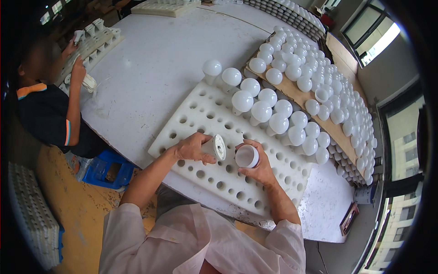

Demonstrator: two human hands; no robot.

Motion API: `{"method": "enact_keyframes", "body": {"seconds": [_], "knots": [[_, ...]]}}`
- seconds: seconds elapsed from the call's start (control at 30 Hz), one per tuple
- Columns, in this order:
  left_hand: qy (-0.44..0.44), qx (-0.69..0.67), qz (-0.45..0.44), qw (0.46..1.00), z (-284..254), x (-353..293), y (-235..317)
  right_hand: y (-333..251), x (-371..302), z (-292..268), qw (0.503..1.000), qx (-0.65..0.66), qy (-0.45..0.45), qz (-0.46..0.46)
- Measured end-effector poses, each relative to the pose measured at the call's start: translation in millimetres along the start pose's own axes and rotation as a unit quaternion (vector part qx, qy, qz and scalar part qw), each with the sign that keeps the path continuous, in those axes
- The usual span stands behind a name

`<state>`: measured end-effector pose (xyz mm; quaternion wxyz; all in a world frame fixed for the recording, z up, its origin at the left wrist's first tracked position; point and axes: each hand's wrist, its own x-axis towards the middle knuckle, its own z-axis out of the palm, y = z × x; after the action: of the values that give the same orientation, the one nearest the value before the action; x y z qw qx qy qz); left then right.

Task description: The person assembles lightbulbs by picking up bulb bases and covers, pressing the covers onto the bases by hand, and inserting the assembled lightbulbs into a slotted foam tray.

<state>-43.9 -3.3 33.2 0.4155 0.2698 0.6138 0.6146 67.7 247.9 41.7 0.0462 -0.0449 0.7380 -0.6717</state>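
My left hand [193, 147] is closed around a white bulb base [219, 146], its round open face with a small dark part at the centre turned to the right. Close beside it, my right hand [260, 168] grips a white bulb cover [247, 156], tilted so its hollow mouth shows. The two pieces are apart, with a small gap between them. Both hang over a white foam tray [214, 126] full of round holes. Along the tray's far side stand several assembled bulbs [261, 111], globes up.
More bulbs [315, 77] stand massed on a stacked board at the right, beside windows. Across the table [141, 50] at the left, another person [54, 109] handles pieces at a foam tray [98, 48]. A blue stool [107, 169] and stacked trays [34, 214] are on the left floor.
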Motion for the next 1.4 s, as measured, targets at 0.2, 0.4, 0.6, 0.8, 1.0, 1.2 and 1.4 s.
{"method": "enact_keyframes", "body": {"seconds": [0.2,0.4,0.6,0.8,1.0,1.2,1.4], "knots": [[-0.038,0.08,-0.011,0.996,12,5,0,7,-6,-1,0.998,-0.057,-0.036,-0.001],[-0.044,0.177,-0.004,0.983,22,7,-4,1,-9,3,0.995,-0.076,-0.06,-0.007],[-0.038,0.202,0.003,0.979,21,11,-9,3,-8,4,0.992,-0.1,-0.072,-0.017],[-0.033,0.21,-0.032,0.977,26,8,5,5,-7,7,0.982,-0.168,-0.077,-0.032],[-0.019,0.249,-0.006,0.968,32,8,2,-11,-6,14,0.958,-0.264,-0.101,-0.05],[-0.019,0.243,-0.012,0.97,35,8,-1,-11,-5,15,0.944,-0.287,-0.119,-0.107],[-0.002,0.355,0.005,0.935,48,10,8,-8,-5,16,0.947,-0.278,-0.102,-0.126]]}}
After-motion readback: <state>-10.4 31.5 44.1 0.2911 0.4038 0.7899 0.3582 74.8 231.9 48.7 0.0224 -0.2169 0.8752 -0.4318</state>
